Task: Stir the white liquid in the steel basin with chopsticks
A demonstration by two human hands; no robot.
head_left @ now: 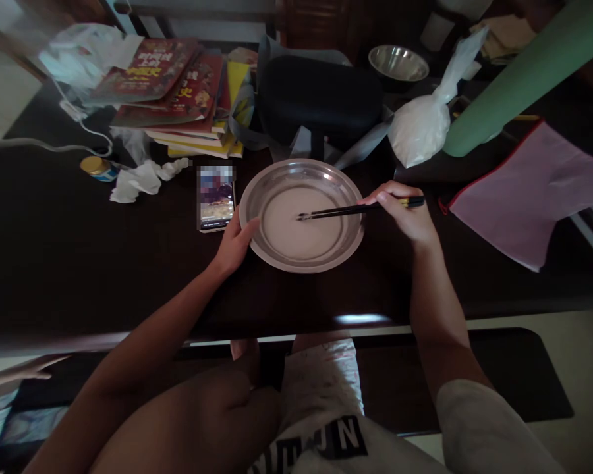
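A wide metal basin (301, 264) stands on the dark table near its front edge, with a whitish liquid or batter (296, 237) in its bottom. My left hand (237, 242) grips the basin's left rim, thumb over the edge. In my right hand (402, 212), above the right rim, is a pair of black chopsticks (348, 210); their tips reach into the whitish stuff near the middle. A lit phone (217, 197) lies just left of the basin, close to my left hand.
Behind the basin are a black case (321, 89), stacked books (178, 112), a tied white plastic bag (420, 128) and a smaller metal bowl (398, 62). To the right are a green cylinder (518, 79) and a pink cloth (528, 197). Crumpled tissue (141, 181) and a small jar (97, 168) lie left. Another person's hand (39, 368) shows lower left.
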